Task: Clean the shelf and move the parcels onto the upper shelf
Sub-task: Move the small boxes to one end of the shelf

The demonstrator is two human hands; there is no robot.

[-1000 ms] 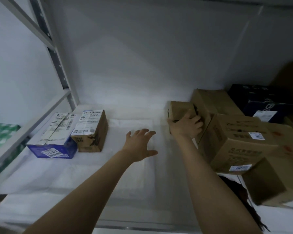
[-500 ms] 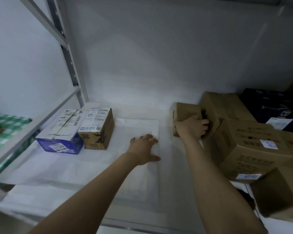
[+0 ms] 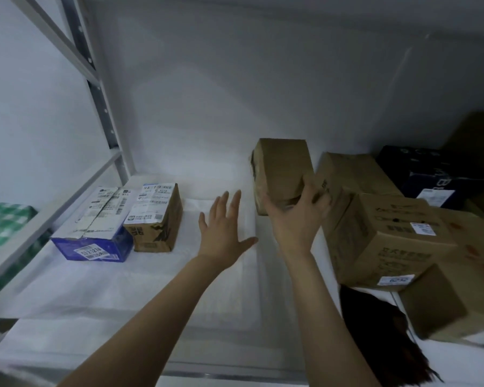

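Note:
My right hand (image 3: 296,219) grips the near end of a small brown cardboard parcel (image 3: 281,166), which is tilted up off the white shelf (image 3: 157,277). My left hand (image 3: 224,230) hovers flat with spread fingers over the shelf, just left of that parcel, holding nothing. A blue box with white labels (image 3: 95,227) and a brown labelled parcel (image 3: 155,219) stand side by side at the shelf's left.
Several larger brown cartons (image 3: 380,236) are stacked at the right, with a dark navy box (image 3: 430,174) behind them. A metal upright (image 3: 95,88) and rail frame the left side. Dark hair (image 3: 380,331) hangs at the lower right.
My right hand has lifted the small brown parcel away from the carton stack and tipped it upward. My left hand rose slightly and spread its fingers.

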